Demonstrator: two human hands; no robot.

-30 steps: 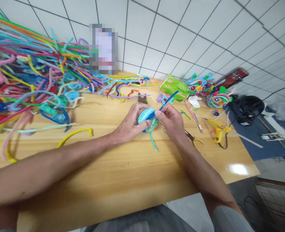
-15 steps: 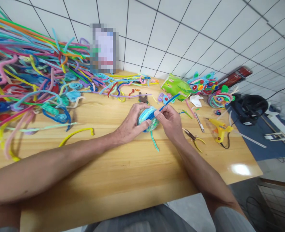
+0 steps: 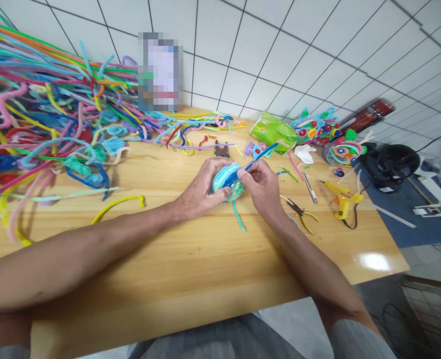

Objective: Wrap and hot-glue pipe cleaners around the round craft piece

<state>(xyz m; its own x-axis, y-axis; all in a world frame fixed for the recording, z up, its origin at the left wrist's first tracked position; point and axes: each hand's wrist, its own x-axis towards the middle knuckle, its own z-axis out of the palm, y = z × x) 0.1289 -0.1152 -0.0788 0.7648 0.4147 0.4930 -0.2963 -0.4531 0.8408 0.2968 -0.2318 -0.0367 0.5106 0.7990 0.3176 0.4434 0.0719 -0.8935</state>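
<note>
My left hand [image 3: 201, 190] is wrapped round a coiled bundle of light blue and green pipe cleaners [image 3: 224, 179] just above the wooden table [image 3: 175, 249]. My right hand [image 3: 262, 185] pinches a dark blue pipe cleaner [image 3: 260, 154] that runs over the top of the bundle and sticks up to the right. A teal tail [image 3: 238, 219] hangs from the bundle down onto the table. Both hands are closed and touch each other at the bundle.
A big heap of coloured pipe cleaners [image 3: 48, 124] covers the table's left back. A loose yellow pipe cleaner [image 3: 117, 205] lies in front of the heap. Right of my hands lie pliers [image 3: 298, 210], a yellow glue gun [image 3: 343, 200], a green packet [image 3: 272, 130] and finished colourful pieces [image 3: 317, 129].
Both hands and the bundle have stayed in place; my right hand's fingers have shifted slightly along the dark blue pipe cleaner. The view has drifted a little.
</note>
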